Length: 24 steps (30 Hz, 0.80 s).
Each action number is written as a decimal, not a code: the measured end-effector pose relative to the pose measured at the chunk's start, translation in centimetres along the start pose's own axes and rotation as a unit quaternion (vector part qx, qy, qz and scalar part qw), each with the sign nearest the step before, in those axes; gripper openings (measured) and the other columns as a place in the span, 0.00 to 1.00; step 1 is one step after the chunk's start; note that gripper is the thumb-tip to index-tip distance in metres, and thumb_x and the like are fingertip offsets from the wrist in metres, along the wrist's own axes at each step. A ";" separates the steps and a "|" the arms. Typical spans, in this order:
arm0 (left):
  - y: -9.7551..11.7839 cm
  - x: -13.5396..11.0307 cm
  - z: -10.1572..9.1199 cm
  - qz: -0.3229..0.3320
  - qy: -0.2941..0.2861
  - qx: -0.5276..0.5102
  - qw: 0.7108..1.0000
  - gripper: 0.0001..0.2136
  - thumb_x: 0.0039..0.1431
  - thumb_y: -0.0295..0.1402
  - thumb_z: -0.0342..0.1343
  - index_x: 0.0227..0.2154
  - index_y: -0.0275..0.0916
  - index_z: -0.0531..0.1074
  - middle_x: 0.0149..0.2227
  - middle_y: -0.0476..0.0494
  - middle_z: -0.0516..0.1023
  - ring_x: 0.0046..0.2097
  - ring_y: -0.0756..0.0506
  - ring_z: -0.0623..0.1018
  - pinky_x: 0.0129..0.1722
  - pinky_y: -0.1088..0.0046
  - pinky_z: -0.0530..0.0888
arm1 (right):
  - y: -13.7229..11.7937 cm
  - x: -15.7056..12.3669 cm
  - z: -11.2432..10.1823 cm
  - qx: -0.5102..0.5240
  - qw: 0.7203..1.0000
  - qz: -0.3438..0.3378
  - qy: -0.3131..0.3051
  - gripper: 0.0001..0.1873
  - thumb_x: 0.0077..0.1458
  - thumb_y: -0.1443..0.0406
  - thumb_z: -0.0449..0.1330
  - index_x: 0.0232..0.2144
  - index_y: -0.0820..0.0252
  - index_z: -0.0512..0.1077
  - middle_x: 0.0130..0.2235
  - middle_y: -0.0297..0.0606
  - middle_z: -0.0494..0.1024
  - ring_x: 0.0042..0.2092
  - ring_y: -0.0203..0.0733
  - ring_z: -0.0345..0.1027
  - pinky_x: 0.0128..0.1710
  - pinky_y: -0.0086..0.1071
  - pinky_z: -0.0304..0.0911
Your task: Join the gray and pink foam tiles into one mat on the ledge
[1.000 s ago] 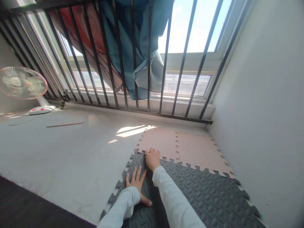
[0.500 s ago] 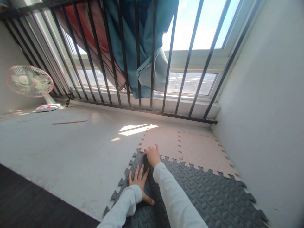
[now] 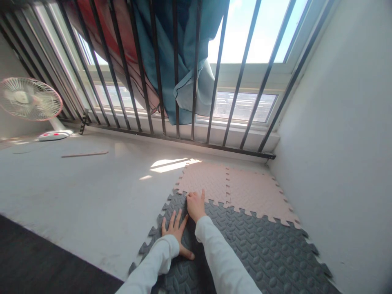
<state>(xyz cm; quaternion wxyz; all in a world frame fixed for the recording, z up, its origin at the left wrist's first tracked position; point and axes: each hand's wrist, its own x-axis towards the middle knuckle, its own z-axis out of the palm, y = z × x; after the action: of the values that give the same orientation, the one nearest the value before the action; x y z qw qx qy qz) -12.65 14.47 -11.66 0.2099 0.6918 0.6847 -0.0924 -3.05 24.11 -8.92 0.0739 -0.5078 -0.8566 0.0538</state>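
My left hand [image 3: 176, 233] lies flat with fingers spread on a dark grey foam floor tile [image 3: 260, 249] with a raised pattern. Just ahead of it, my right hand [image 3: 196, 205] is closed, its fingers curled down and one finger sticking out. It presses at the toothed seam where the grey tile meets a pale pink foam tile [image 3: 200, 177]. The undersides of the right fingers are hidden. A second pink foam tile [image 3: 257, 192] joins the first on the right along a toothed seam. Teeth along the grey tile's left edge lie over the pale floor.
A black metal railing [image 3: 190, 142] runs along the window, with blue and red curtains [image 3: 180, 81] behind it. A white wall [image 3: 343, 163] stands on the right. A fan [image 3: 30, 100] and a thin stick [image 3: 85, 154] are on the pale floor [image 3: 92, 196] at left.
My right hand has shifted slightly toward me, and its fingers are more curled at the seam. The left hand stays flat on the grey tile. The view has turned slightly right.
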 end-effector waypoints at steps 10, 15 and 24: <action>-0.1 0.1 0.2 -0.001 0.002 -0.002 1.000 0.56 0.24 0.59 0.54 0.59 0.48 0.36 0.62 0.46 0.27 0.61 0.37 0.29 0.53 0.45 0.28 | -1.8 1.7 0.1 -0.018 0.999 0.033 0.000 0.22 0.57 0.69 0.38 0.52 0.56 0.59 0.49 0.48 0.66 0.50 0.49 0.55 0.52 0.60 0.30; -0.1 0.0 0.0 -0.002 -0.008 0.000 1.000 0.56 0.24 0.59 0.54 0.59 0.49 0.36 0.62 0.47 0.26 0.61 0.37 0.28 0.54 0.45 0.30 | -2.6 1.6 0.2 -0.027 0.998 0.051 -0.012 0.21 0.57 0.68 0.39 0.50 0.55 0.61 0.50 0.48 0.64 0.51 0.52 0.53 0.50 0.63 0.26; 0.2 -0.4 -0.6 -0.012 -0.016 0.008 1.000 0.56 0.24 0.57 0.54 0.59 0.48 0.35 0.62 0.47 0.26 0.61 0.38 0.29 0.54 0.45 0.30 | -1.6 0.4 -0.5 0.003 1.000 0.014 -0.023 0.21 0.53 0.69 0.43 0.48 0.55 0.63 0.47 0.47 0.67 0.50 0.49 0.56 0.51 0.62 0.31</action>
<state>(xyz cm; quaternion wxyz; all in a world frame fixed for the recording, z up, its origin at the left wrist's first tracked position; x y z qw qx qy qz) -12.53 14.39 -10.98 0.2140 0.6837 0.6887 -0.1115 -4.47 23.69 -8.12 0.0547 -0.5185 -0.8505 0.0696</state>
